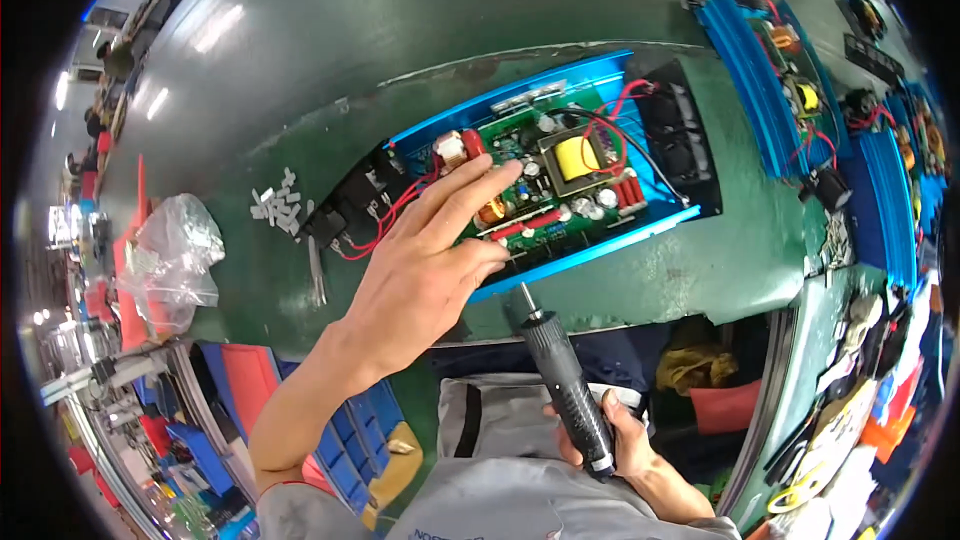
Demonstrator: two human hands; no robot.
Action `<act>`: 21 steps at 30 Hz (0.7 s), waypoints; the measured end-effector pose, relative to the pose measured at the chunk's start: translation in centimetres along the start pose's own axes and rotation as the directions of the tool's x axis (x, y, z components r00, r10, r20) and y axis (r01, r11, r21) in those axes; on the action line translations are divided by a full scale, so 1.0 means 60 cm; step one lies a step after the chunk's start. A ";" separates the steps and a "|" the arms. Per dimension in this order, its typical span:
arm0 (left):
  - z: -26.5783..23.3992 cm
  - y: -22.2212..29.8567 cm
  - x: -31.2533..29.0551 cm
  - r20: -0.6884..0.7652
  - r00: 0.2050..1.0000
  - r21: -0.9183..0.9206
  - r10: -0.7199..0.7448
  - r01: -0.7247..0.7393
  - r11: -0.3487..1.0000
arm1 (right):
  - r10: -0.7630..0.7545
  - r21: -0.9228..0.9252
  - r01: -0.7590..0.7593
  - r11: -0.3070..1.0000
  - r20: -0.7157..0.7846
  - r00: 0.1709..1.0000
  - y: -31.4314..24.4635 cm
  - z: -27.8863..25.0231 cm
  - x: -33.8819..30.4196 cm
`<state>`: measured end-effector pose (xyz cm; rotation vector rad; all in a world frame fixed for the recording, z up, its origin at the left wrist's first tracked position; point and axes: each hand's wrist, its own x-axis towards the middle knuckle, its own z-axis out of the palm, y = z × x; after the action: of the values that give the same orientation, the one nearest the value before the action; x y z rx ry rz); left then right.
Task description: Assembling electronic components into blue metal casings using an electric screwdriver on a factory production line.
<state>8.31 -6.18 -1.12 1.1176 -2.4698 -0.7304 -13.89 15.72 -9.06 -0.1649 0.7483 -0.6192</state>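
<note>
Laying our left hand over an open blue case, a black screwdriver in our right hand

Beneath everything spreads our green workbench, its surface scuffed along the near side. The open blue case lies near its middle, set at a slant, with the left end closer to us than the right. A second blue case stands farther off to the right, filled with parts and wires like ours, and a third blue case lies just beyond it on the right.

Inside our case we see a green circuit board crowded with components. At its right end we have a black end panel. Well to the left, a clear plastic bag slumps on the bench.

Our left hand reaches palm down over the board's left part, fingers long and parted in a wide, loose pose; we cannot tell how firmly they press. Our right hand wraps the screwdriver near its lower end, holding it snugly, the bit pointing away from us and just beside the case's near wall. We cannot tell whether the two touch.

Right of our fingertips sits a yellow-wrapped transformer. Smallest are the white pieces, scattered left of the case.
</note>
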 end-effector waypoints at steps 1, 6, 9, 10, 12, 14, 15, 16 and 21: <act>-0.004 -0.001 0.003 0.036 0.999 -0.008 0.000 0.000 1.000 | 0.021 -0.004 -0.021 1.000 -0.010 1.000 -0.006 0.006 -0.001; -0.024 0.007 0.007 0.157 0.988 -0.022 -0.006 0.009 1.000 | 0.044 -0.039 -0.047 0.998 -0.073 0.996 -0.012 0.015 -0.008; -0.021 0.016 0.003 0.201 0.979 0.035 -0.013 0.006 0.999 | 0.031 -0.108 -0.045 0.993 -0.126 0.991 -0.019 0.024 -0.010; -0.019 0.020 0.001 0.204 0.979 0.030 -0.017 0.011 0.999 | 0.008 -0.171 -0.037 0.985 -0.168 0.986 -0.018 0.026 -0.010; -0.016 0.032 0.001 0.219 0.974 -0.027 -0.051 0.059 0.998 | -0.014 -0.232 -0.041 0.972 -0.229 0.973 -0.013 0.028 -0.007; -0.002 0.030 -0.013 0.205 0.975 0.016 -0.080 0.078 0.997 | -0.033 -0.296 -0.050 0.954 -0.268 0.963 -0.004 0.027 0.000; 0.005 0.020 -0.021 0.168 0.985 0.065 -0.031 0.020 0.998 | -0.017 -0.237 -0.031 0.971 -0.197 0.980 -0.001 0.023 0.005; 0.003 0.014 -0.030 0.130 0.991 0.123 0.014 -0.030 0.992 | -0.002 -0.181 -0.019 0.983 -0.117 0.993 0.003 0.019 0.012; 0.009 0.013 -0.033 0.105 0.992 0.167 0.064 -0.081 0.983 | 0.045 0.258 -0.066 0.964 0.084 0.995 0.009 0.000 0.005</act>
<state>8.85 -4.03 -1.27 1.0663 -2.6844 -0.5751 -13.47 15.98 -9.41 0.0740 0.5884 -0.6480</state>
